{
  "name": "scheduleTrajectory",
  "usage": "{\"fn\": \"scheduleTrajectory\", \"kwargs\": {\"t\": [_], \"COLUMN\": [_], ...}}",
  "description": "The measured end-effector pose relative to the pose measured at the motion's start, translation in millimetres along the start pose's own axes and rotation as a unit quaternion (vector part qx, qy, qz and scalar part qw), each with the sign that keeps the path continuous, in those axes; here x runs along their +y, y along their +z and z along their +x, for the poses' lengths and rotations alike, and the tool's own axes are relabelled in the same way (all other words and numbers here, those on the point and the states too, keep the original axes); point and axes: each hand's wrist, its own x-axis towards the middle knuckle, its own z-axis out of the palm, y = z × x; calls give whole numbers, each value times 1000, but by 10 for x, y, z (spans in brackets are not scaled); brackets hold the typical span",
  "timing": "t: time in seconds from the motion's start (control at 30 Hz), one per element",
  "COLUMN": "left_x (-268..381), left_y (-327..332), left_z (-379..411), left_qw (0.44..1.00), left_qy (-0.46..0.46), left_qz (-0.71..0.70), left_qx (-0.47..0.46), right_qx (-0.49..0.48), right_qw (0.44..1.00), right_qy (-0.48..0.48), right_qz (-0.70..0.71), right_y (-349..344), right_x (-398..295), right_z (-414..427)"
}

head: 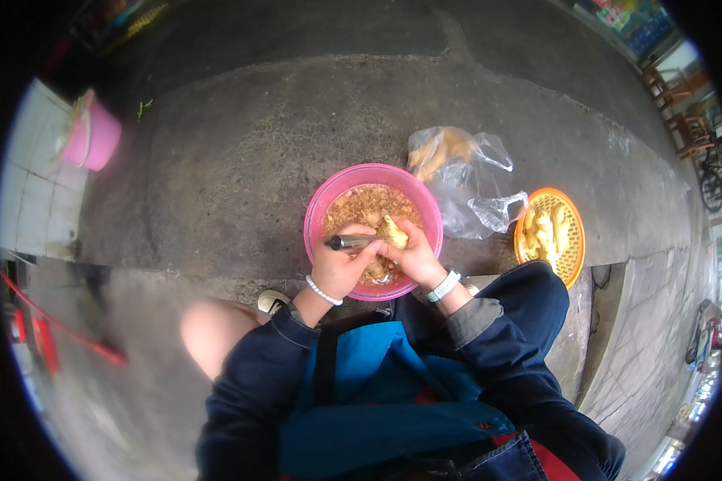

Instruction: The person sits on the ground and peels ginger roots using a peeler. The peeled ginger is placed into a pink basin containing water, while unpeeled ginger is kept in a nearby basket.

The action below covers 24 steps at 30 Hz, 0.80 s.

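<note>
Over a pink plastic basin [374, 170], my left hand [337, 264] holds a small hand tool [348, 242] by its dark handle. Its working end points right, toward my other hand, and is partly hidden, so whether it is a knife or a peeler is unclear. My right hand [418, 255] grips a piece of ginger [393, 232], pale where the skin is off. Brownish water with many floating peel scraps [370, 201] fills the basin below both hands. On the right, an orange plastic basket [571, 264] contains several pale, peeled-looking ginger pieces [544, 231].
A clear plastic bag [466, 204] of unpeeled-looking ginger [439, 153] lies beyond the basin to the right. At the far left, a pink bucket [96, 138] stands by white tiles [33, 198]. The concrete floor [246, 138] has a step edge near my feet. A bicycle [711, 183] is at far right.
</note>
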Motion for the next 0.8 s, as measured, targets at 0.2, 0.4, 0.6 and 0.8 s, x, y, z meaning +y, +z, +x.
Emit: {"fn": "scheduleTrajectory", "kwargs": {"t": [0.2, 0.4, 0.6, 0.8], "left_x": [81, -592, 114, 378], "left_y": [-73, -98, 248, 643], "left_z": [310, 276, 432, 322], "left_qw": [987, 983, 984, 977], "left_qy": [-65, 140, -6, 33], "left_qz": [10, 121, 77, 92], "left_qx": [-148, 9, -163, -190], "right_qx": [25, 116, 105, 203], "right_qw": [985, 970, 942, 887], "right_qy": [-163, -141, -254, -260], "right_qz": [-56, -161, -193, -323], "right_y": [-106, 13, -234, -548], "right_x": [168, 176, 35, 99], "right_z": [90, 326, 58, 149]}}
